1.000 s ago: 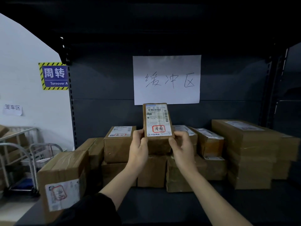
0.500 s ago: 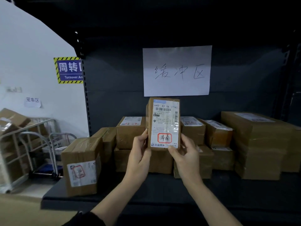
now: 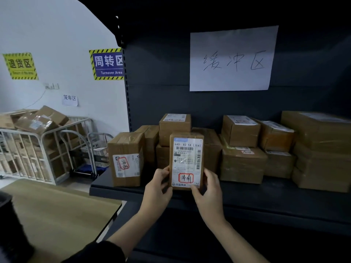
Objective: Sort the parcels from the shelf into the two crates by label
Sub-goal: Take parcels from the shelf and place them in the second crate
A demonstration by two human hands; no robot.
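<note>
Small brown parcel (image 3: 187, 160) is at frame centre, upright, label facing the camera, in front of the dark shelf (image 3: 266, 194) and off its surface.
- Label: printed "640-X2 14 (714)", barcodes, handwritten characters in a red ring at the bottom.
- Left hand (image 3: 156, 190): grips the lower left edge, thumb on the front, fingers curled behind.
- Right hand (image 3: 208, 190): grips the lower right corner, thumb across the bottom front.
- Both hands are closed on this one parcel.

Behind it, stacked parcels (image 3: 241, 164) sit on the shelf across centre and right of frame. A single box (image 3: 126, 158) stands at the shelf's left end, with a red-ringed label on its front.

A white paper sheet (image 3: 232, 58) with handwriting hangs on the back panel, upper right. A blue "Turnover Area" sign (image 3: 108, 64) is on the wall, upper left. A metal cage trolley (image 3: 38, 145) holding boxes is at mid left. A wooden tabletop (image 3: 57, 215) is at lower left.
</note>
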